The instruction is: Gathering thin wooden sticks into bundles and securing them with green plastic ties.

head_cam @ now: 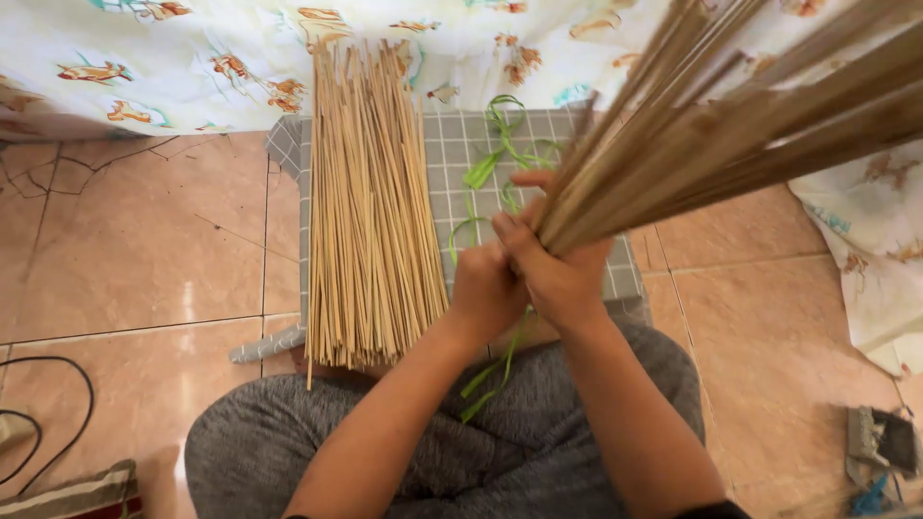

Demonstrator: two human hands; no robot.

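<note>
My right hand (pixel 562 269) grips the lower end of a bundle of thin tan sticks (pixel 731 125) that fans up toward the top right, close to the camera. My left hand (pixel 486 288) is closed against the same bundle end, pressed beside the right hand. A green plastic strip (pixel 500 154) curls on the mat behind the hands and trails down over my lap (pixel 490 380). A large flat pile of the same tan sticks (pixel 370 202) lies on a grey checked mat (pixel 452 159) to the left of my hands.
Pinkish floor tiles (pixel 144 250) surround the mat. A white printed cloth (pixel 192 58) hangs along the top and right. A black cable (pixel 58 404) loops at lower left; a striped cushion corner (pixel 87 490) and a small grey tool (pixel 880 442) sit near the bottom corners.
</note>
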